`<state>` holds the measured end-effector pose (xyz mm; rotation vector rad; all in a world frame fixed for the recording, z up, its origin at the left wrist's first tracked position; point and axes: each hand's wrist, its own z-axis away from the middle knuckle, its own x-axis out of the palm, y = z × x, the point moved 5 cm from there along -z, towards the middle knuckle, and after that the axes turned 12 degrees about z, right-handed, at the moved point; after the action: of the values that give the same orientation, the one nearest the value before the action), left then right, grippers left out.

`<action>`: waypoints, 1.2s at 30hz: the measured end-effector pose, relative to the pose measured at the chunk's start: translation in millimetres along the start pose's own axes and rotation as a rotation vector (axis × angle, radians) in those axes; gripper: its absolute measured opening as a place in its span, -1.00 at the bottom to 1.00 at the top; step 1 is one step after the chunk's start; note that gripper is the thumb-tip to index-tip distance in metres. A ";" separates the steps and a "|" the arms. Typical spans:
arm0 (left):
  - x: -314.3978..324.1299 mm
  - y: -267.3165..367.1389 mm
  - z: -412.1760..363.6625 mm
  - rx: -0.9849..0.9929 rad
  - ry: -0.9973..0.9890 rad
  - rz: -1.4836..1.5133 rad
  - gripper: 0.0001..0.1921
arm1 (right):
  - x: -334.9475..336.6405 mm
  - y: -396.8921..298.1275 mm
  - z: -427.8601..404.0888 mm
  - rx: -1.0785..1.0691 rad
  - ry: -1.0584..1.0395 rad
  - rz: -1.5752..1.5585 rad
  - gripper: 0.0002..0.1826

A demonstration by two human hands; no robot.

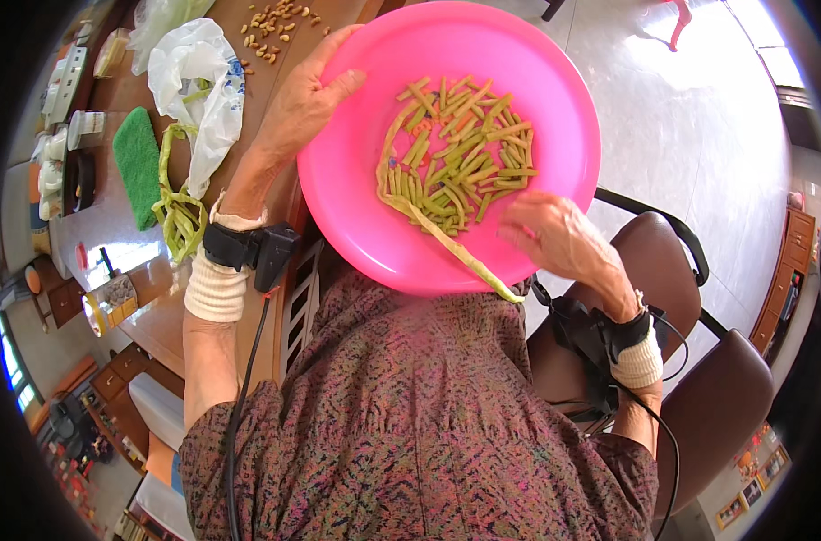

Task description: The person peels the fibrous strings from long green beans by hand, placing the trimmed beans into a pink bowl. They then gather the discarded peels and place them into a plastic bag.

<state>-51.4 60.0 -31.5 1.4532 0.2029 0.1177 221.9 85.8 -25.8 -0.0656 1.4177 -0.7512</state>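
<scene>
A pink plastic basin rests at my lap, tilted towards me. My left hand grips its left rim, thumb on the inner wall and fingers at the edge. Inside lie many short pieces of green long bean, over a printed pattern on the bottom. One long uncut bean curves around the left of the pile, its tip hanging over the near rim. Above the basin's lower right side is my right hand, blurred, fingers bent. Whether it pinches anything cannot be made out.
On the wooden table to the left are a white plastic bag, a knotted bundle of long beans, a green cloth, scattered nuts and a clear jar. A brown padded chair stands close on my right.
</scene>
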 end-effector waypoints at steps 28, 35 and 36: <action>2.2 -3.8 -4.6 0.006 0.018 0.028 -0.51 | 23.5 -24.2 7.4 -0.008 0.028 0.001 -0.80; 9.3 41.3 11.3 0.321 0.175 -0.490 -0.51 | -38.7 -18.6 20.9 0.209 -0.145 -0.488 -0.89; 18.8 64.8 18.9 0.560 0.230 -0.634 -0.52 | -50.0 -19.7 23.0 0.212 -0.142 -0.500 -0.90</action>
<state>-26.3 52.9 33.5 1.8555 0.9307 -0.3150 235.8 86.9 30.9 -0.3109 1.1882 -1.2790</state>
